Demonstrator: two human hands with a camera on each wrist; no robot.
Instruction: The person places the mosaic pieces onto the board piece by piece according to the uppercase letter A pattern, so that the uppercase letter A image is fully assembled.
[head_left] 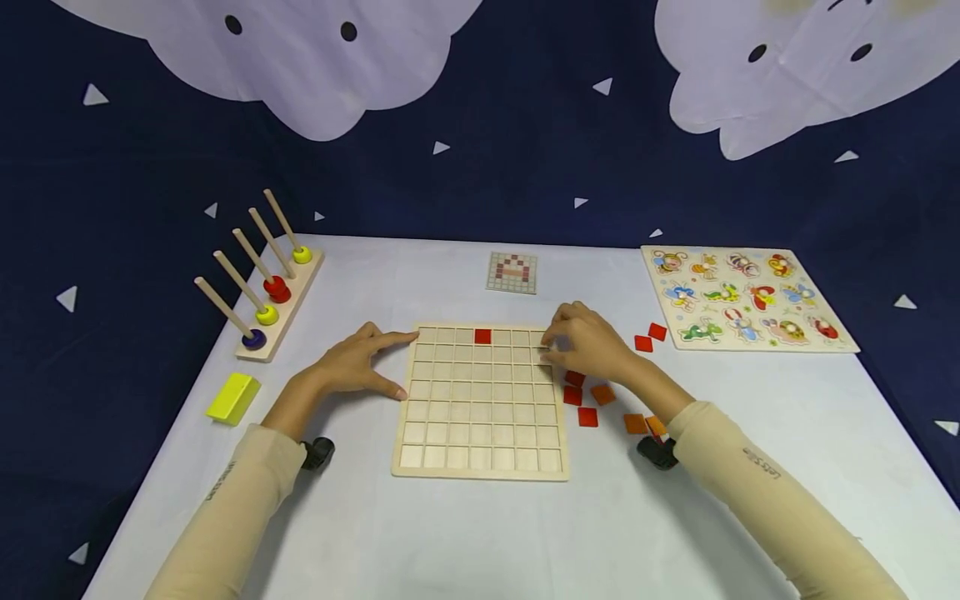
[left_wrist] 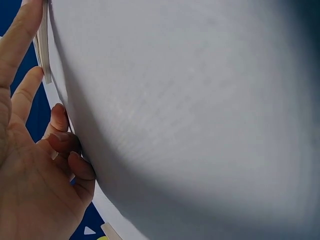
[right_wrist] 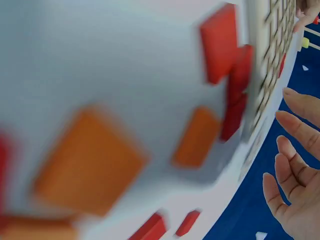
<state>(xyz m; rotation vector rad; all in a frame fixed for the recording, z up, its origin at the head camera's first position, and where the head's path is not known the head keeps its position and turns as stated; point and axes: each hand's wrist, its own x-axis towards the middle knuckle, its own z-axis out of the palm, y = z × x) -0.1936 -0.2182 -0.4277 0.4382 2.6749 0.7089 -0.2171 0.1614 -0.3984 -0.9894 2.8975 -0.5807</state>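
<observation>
A pale wooden grid board [head_left: 480,400] lies on the white table, with one red tile [head_left: 483,337] in its top row. My left hand [head_left: 356,362] touches the board's left edge with thumb and index finger spread apart. Its other fingers [left_wrist: 65,142] bend loosely near the tabletop in the left wrist view. Over the board's upper right edge hovers my right hand [head_left: 588,342], fingers lightly bent. Between its fingertips [right_wrist: 290,117] nothing shows in the right wrist view. Beside the board's right side lie loose red tiles [head_left: 588,417] and orange tiles [head_left: 603,393].
A small pattern card [head_left: 512,273] lies behind the board. At the left stands a peg stand [head_left: 288,312] with colored rings, near a yellow block [head_left: 233,398]. An insect picture puzzle [head_left: 750,298] lies at the back right, with red tiles [head_left: 643,343] beside it.
</observation>
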